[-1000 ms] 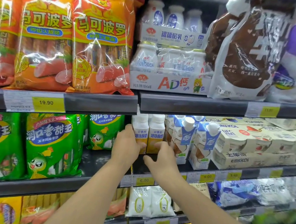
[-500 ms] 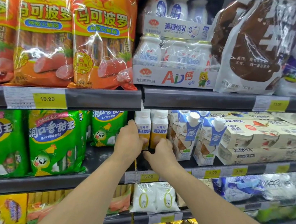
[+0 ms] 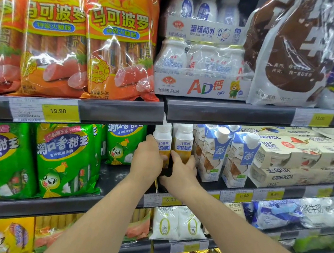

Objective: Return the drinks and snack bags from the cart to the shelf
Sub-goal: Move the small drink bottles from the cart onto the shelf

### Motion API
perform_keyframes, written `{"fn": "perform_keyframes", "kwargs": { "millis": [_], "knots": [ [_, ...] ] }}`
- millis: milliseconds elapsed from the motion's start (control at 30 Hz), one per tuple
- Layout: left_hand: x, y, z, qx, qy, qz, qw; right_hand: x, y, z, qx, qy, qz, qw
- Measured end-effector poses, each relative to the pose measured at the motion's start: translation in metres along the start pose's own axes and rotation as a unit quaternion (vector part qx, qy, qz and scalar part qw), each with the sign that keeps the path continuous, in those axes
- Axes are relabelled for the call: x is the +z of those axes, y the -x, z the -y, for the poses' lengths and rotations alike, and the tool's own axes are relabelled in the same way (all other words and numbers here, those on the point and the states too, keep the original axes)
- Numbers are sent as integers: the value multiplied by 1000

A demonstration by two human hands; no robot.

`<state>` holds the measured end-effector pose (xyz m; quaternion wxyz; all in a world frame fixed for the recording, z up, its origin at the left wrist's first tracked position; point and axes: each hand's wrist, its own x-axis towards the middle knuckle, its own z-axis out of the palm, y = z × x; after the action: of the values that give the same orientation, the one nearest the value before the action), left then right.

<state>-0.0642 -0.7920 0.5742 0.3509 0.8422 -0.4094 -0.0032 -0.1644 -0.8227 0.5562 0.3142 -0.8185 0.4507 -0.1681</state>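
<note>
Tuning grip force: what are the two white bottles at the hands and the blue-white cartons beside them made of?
Left bottle and right bottle: likely opaque white plastic, semi-matte, with printed label wraps and moulded caps. Blue-white cartons: look like coated paperboard, with creased gable tops, flat printed panels and white plastic screw caps. Contents unseen.

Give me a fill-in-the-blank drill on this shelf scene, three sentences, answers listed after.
1. Both hands, left hand and right hand, are on two white yogurt bottles standing on the ___ shelf from the top.
2. The price tag under the orange sausage bags reads ___.
3. Right of the bottles stand blue and white ___.

Answers: second; 19.90; cartons
</note>
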Motion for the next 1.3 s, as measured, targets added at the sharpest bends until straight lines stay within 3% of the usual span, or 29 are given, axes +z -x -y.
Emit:
{"fn": "perform_keyframes", "kwargs": {
  "millis": [667,1033,1300],
  "knots": [
    [6,2,1,1,36,2,999,-1,8,-14,-20,-11,-16,1000],
    [-20,23,15,48,0,81,996,-19,17,-14,1,38,-27,999],
    [-54,52,35,63,-78,158,982,-23,45,-10,-80,140,-9,987]
  ]
}}
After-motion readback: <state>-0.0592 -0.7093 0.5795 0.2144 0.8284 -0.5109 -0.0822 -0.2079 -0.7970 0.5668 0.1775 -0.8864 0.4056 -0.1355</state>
